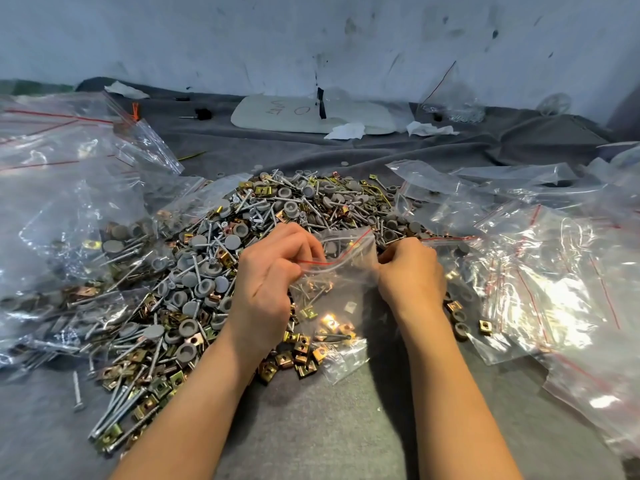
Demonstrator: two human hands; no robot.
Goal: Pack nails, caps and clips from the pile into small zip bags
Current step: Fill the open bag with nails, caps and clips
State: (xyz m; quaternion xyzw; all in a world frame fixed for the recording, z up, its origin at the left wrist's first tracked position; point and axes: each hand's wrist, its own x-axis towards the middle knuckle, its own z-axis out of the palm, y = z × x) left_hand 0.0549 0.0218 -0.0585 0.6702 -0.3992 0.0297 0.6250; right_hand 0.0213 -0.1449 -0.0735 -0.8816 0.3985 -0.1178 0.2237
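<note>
I note cool, even, fairly bright light. Hard white glare sits on the crumpled clear plastic bags (554, 296) at three o'clock. There is a weaker sheen on the clear bags of hardware (69, 209) at nine o'clock, and one hot spot on the small clear red-lined zip bag (339, 296) at centre. My right forearm (460, 393) throws a soft shadow toward nine o'clock on the grey felt cloth (311, 427). Detail softens and lines bow toward the edges.

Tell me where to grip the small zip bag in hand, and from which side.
Grip the zip bag at its top corners on the red-lined zip strip, one from each side, as the left hand and right hand pinch it. Contents sit at the closed end, so the mouth likely stays clear.
</note>
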